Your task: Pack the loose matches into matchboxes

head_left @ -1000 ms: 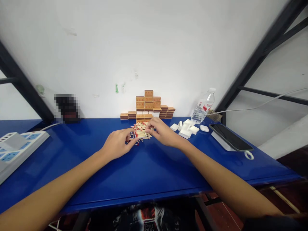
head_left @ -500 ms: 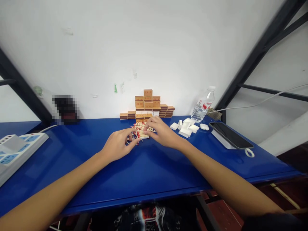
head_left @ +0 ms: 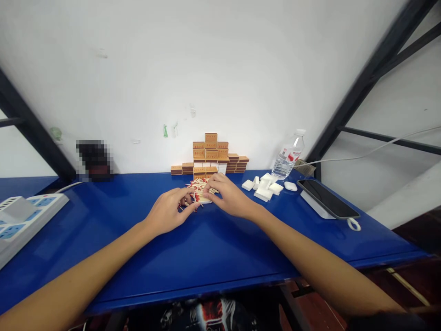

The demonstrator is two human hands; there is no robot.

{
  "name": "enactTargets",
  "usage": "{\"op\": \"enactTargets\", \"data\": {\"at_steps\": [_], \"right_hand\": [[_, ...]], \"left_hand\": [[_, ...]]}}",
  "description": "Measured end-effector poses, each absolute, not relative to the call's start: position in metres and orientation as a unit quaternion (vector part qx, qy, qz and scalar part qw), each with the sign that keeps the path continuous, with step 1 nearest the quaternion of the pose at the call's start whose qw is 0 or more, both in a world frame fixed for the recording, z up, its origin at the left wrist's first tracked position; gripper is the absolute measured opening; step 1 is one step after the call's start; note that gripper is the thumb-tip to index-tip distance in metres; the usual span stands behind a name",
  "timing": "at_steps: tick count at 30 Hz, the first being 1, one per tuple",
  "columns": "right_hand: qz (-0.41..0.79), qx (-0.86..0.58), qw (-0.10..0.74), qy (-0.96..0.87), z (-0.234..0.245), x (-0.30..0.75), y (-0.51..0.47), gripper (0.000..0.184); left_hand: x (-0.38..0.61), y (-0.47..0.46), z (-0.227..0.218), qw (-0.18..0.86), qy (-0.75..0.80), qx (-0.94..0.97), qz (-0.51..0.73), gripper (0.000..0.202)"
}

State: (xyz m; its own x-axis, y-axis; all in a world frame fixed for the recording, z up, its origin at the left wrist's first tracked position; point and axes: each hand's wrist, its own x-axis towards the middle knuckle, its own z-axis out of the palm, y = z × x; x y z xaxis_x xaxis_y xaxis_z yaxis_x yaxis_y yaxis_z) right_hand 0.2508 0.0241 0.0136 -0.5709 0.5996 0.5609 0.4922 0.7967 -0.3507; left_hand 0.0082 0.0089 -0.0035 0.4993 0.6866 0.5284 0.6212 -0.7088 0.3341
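A heap of red-tipped matches (head_left: 200, 187) lies on the blue table (head_left: 213, 248) near its back edge. My left hand (head_left: 170, 210) rests at the heap's left side, fingers curled and pinched on a small white match tray with matches in it. My right hand (head_left: 225, 195) comes in from the right, its fingertips pinched together on the matches at the same spot. The two hands nearly touch over the heap. Behind them stands a stack of tan matchboxes (head_left: 211, 156) against the white wall.
Several white inner trays (head_left: 263, 188) lie to the right, beside a plastic water bottle (head_left: 288, 155), a small white case (head_left: 291, 185) and a phone (head_left: 327, 198) on a white stand with a cable. A white power strip (head_left: 24, 215) sits at the far left. Black frame bars rise on both sides.
Both hands have stayed at the match heap, shifting slightly. My right fingers have closed in lower on the matches by the tray. The camera view tilted a little.
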Motion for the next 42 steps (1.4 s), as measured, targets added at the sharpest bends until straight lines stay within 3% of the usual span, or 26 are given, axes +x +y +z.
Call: {"op": "enactTargets", "data": {"at_steps": [5, 12, 29, 33, 36, 42], "right_hand": [[0.05, -0.354, 0.384, -0.851, 0.018, 0.257, 0.03, 0.009], [0.087, -0.393, 0.249, -0.881, -0.005, 0.261, 0.044, 0.008], [0.164, -0.412, 0.21, -0.871, 0.008, 0.274, 0.045, 0.006], [0.18, -0.409, 0.204, -0.871, 0.009, 0.274, 0.045, 0.03], [0.177, -0.414, 0.231, -0.862, 0.011, 0.273, 0.045, 0.032], [0.288, -0.404, 0.396, -0.772, 0.015, 0.265, 0.044, 0.013]], "left_hand": [[0.006, 0.013, 0.0, 0.004, 0.426, 0.834, 0.349, 0.032], [0.001, 0.021, 0.002, -0.004, 0.483, 0.794, 0.37, 0.026], [0.004, 0.018, -0.002, 0.008, 0.481, 0.809, 0.338, 0.029], [0.004, 0.018, -0.003, 0.015, 0.473, 0.821, 0.321, 0.03], [0.005, 0.018, -0.005, 0.012, 0.463, 0.828, 0.315, 0.03], [0.007, 0.014, -0.009, 0.022, 0.421, 0.843, 0.335, 0.032]]}}
